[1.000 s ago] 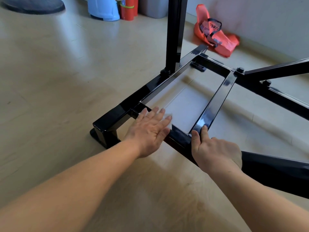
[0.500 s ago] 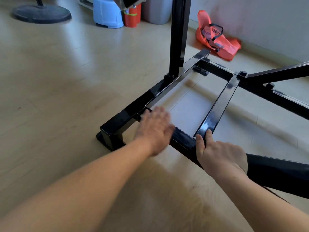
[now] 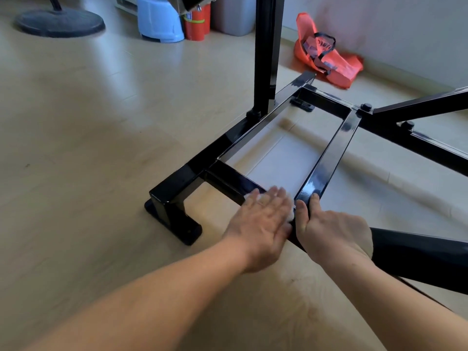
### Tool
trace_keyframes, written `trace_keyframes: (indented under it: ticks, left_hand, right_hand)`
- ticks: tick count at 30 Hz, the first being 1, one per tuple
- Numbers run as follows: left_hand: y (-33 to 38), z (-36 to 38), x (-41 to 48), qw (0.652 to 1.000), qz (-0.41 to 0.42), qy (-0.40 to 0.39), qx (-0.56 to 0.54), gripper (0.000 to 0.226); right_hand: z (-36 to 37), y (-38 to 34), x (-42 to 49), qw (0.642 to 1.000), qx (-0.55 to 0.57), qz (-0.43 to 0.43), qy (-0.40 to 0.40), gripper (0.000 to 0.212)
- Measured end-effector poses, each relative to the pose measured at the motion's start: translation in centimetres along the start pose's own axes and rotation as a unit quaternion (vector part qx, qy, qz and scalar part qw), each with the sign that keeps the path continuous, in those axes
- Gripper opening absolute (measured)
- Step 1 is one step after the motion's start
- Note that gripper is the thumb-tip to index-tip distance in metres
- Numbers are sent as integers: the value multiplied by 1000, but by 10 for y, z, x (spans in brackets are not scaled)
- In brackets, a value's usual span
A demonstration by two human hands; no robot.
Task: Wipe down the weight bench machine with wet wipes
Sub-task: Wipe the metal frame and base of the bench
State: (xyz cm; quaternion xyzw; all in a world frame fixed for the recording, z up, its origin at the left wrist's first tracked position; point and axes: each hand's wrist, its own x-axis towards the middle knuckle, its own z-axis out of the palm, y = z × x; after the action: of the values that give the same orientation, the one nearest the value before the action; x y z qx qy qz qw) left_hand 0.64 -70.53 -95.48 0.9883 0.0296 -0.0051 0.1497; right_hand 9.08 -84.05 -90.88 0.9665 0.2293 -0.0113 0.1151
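— If the left grip [image 3: 263, 221] is the one wiping, where is the wet wipe [image 3: 291, 217]?
— Under it. That grip lies flat, fingers straight, pressing the wipe onto the near crossbar [image 3: 228, 179] of the weight bench machine [image 3: 177, 183]. Only white edges peek out beside the palm and fingertips.
— And the right grip [image 3: 331, 231]?
— It rests on the same crossbar, just beside the left, where the side rail [image 3: 326, 158] joins. Two digits lie straight on top and the others are hidden, so I cannot tell whether it clasps the bar or merely braces.
— How far along, would you say?
— Hard to judge. Rail and crossbar look glossy: perhaps damp, perhaps just paint. I'd reckon the low frame is in hand, while the upright post [image 3: 266, 46], the foot [image 3: 177, 224] on the floor [image 3: 76, 148] and the diagonal struts [image 3: 417, 105] look left to do; any padded worktop is out of view
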Motion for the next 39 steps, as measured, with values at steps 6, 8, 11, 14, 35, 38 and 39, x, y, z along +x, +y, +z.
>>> trace_keyframes:
  ticks: [6, 8, 11, 14, 35, 38, 39]
  left_hand:
    - [-50, -15, 13, 1000, -17, -4, 23, 61]
    - [-50, -8, 8, 992, -114, 32, -38, 65]
    - [-7, 22, -15, 976, -139, 88, -146, 72]
    - [21, 43, -19, 945, -179, 132, -240, 75]
    - [7, 48, -2, 866, -277, 335, -249, 52]
    - [-1, 36, 0, 877, -322, 333, -127, 44]
    - [-2, 34, 1, 880, -325, 329, -112, 43]
  right_hand:
    - [-1, 3, -3, 1000, -10, -5, -7, 71]
    - [0, 4, -3, 1000, -13, -4, -8, 72]
    - [2, 3, -2, 1000, -25, -13, 7, 73]
    - [4, 1, -1, 1000, -11, -8, 12, 72]
    - [6, 1, 2, 999, -44, -16, -14, 71]
    - [3, -1, 1, 999, -32, 3, -5, 70]
    - [2, -2, 0, 999, -35, 1, -6, 70]
